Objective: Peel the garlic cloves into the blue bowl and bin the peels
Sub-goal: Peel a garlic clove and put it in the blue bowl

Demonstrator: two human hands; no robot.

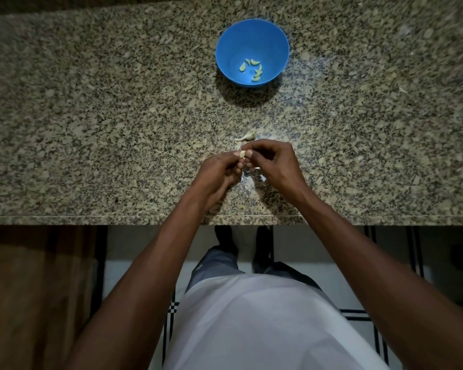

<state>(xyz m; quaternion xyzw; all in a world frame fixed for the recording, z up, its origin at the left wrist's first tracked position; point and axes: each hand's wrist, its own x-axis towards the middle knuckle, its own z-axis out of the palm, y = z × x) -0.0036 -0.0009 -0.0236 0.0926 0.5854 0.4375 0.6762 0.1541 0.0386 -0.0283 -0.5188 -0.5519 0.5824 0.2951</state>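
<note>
Near the front edge of the speckled granite counter (91, 129), both hands meet w/ fingertips together. Left hand (219, 172) & right hand (275, 164) pinch one small pale garlic clove (242, 154) between them, fingers curled narrow round it; the clove sits at the fingertips, above the stone, not in the bowl.

Just beyond the hands lies 1 unpeeled clove (247, 136) w/ a papery tail, on the counter, apart from the fingers. Under & between the hands: a few thin white peel scraps (247, 180), exact count unclear, on the stone.

Blue bowl (251, 52) stands farther back, well apart from the hands, upright, slightly right of centre. Inside it approx. 6 peeled cloves (253, 69), clustered on the bottom in a loose ring.

Room: wide bare granite left & right of the hands & either side of the bowl. Counter's front edge runs straight across just behind the wrists; forearms cross it. Below the edge: white garment, grey trousers, tiled floor w/ dark lines.
</note>
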